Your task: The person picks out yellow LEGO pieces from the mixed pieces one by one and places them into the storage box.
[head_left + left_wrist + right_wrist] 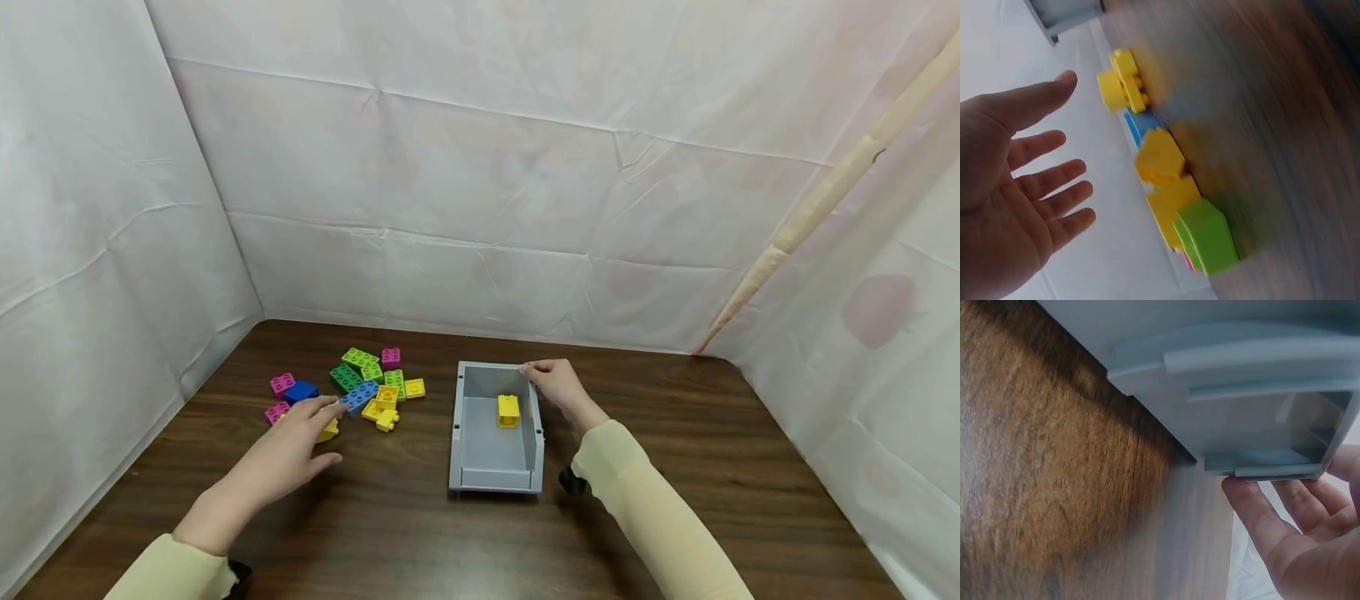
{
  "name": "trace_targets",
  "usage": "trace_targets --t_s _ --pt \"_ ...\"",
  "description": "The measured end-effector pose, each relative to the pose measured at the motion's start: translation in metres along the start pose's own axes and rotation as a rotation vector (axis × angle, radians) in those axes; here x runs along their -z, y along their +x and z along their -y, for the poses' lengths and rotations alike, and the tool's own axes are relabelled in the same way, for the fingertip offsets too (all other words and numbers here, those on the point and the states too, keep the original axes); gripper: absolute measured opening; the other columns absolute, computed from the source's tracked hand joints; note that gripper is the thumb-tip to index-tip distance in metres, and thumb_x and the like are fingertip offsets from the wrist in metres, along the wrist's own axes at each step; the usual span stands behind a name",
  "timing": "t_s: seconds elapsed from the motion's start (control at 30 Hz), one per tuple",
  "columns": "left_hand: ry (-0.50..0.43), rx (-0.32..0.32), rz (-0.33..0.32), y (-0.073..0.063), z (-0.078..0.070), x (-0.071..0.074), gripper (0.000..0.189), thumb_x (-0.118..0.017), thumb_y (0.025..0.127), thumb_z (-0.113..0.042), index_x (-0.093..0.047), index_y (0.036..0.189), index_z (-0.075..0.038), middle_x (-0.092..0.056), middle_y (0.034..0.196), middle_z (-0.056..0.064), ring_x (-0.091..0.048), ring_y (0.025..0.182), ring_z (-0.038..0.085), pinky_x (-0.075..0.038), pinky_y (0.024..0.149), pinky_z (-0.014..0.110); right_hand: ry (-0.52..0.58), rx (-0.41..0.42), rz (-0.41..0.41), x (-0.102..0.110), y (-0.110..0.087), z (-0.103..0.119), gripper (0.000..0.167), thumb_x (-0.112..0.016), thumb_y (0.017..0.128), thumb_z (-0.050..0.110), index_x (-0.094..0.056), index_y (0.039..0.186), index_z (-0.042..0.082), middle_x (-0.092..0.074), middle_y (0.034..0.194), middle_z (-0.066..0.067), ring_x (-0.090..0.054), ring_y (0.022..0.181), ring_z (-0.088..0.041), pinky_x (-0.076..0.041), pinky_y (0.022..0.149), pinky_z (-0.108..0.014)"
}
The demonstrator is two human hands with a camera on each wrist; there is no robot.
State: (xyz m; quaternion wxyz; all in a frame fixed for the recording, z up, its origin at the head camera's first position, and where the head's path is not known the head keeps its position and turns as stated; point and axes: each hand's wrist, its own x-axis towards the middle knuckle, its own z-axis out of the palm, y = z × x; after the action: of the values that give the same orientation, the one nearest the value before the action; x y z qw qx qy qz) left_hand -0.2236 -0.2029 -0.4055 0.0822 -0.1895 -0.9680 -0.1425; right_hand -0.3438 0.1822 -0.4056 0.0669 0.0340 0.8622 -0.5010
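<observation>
My left hand [296, 442] is held over the near side of a pile of toy building bricks, its fingers spread and nothing in them. In the left wrist view the palm and fingers [1063, 169] stand apart from the yellow bricks [1160, 159] and a light green brick [1207, 237]. A grey bin [495, 481] stands to the right of the pile, with one yellow brick [507, 412] inside it. My right hand [558, 387] grips the bin's far right corner. In the right wrist view its fingers [1254, 509] bend against the bin's edge.
Around the left hand lie a blue brick [360, 397], a dark green brick [346, 377], pink bricks [391, 357] and several others on the brown wooden table [390, 533]. White cloth [450, 167] hangs behind and at both sides of the table.
</observation>
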Motion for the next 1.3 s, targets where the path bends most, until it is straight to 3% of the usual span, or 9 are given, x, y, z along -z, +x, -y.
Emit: trace_targets --t_s 0.37,0.53,0.63,0.87,1.13,1.3 --pt "0.051 0.046 -0.011 -0.001 0.036 -0.003 0.072 -0.081 0.074 -0.026 -0.050 0.131 0.003 -0.046 0.133 0.028 -0.042 0.120 0.048 -0.037 0.094 0.065 0.018 -0.018 -0.004 -0.003 0.001 -0.003 0.034 -0.061 0.093 0.031 -0.067 0.117 0.008 -0.053 0.085 -0.003 -0.045 0.066 -0.015 -0.054 0.075 -0.039" --pt "0.045 0.054 0.000 0.004 0.045 -0.004 0.070 -0.081 0.073 -0.026 -0.051 0.130 0.003 -0.048 0.130 0.028 -0.043 0.118 0.048 -0.038 0.093 0.065 0.009 -0.023 -0.004 -0.002 0.001 -0.003 0.035 -0.061 0.093 0.031 -0.066 0.118 0.008 -0.060 0.099 -0.005 -0.050 0.076 -0.017 -0.054 0.078 -0.041" --pt "0.034 0.045 0.008 0.007 0.048 -0.006 0.068 -0.080 0.074 -0.026 -0.052 0.129 0.003 -0.051 0.127 0.028 -0.045 0.117 0.047 -0.039 0.094 0.063 0.007 -0.018 -0.005 -0.002 0.002 -0.004 0.035 -0.061 0.092 0.031 -0.066 0.118 0.008 -0.060 0.098 -0.004 -0.050 0.076 -0.017 -0.054 0.078 -0.041" --pt "0.023 0.041 0.056 0.018 0.046 -0.009 0.061 -0.078 0.076 -0.030 -0.057 0.124 0.002 -0.055 0.121 0.026 -0.049 0.114 0.046 -0.041 0.091 0.062 0.006 -0.006 -0.005 0.000 0.002 -0.003 0.036 -0.061 0.092 0.032 -0.067 0.118 0.008 -0.043 0.070 -0.001 -0.044 0.065 -0.016 -0.052 0.072 -0.039" --pt "0.018 0.014 0.073 0.028 0.045 -0.011 0.047 -0.079 0.075 -0.027 -0.065 0.109 0.002 -0.061 0.104 0.017 -0.057 0.097 0.033 -0.049 0.083 0.054 0.014 -0.003 -0.006 0.001 0.001 0.000 0.034 -0.060 0.093 0.030 -0.067 0.117 0.007 -0.049 0.079 -0.002 -0.046 0.070 -0.019 -0.053 0.076 -0.041" --pt "0.007 0.010 0.078 0.030 0.048 -0.012 0.039 -0.081 0.074 -0.023 -0.067 0.102 0.000 -0.060 0.093 0.010 -0.056 0.084 0.023 -0.052 0.076 0.046 0.013 -0.011 -0.006 0.001 0.001 0.001 0.034 -0.060 0.093 0.030 -0.067 0.117 0.008 -0.045 0.073 -0.001 -0.043 0.065 -0.016 -0.052 0.070 -0.037"
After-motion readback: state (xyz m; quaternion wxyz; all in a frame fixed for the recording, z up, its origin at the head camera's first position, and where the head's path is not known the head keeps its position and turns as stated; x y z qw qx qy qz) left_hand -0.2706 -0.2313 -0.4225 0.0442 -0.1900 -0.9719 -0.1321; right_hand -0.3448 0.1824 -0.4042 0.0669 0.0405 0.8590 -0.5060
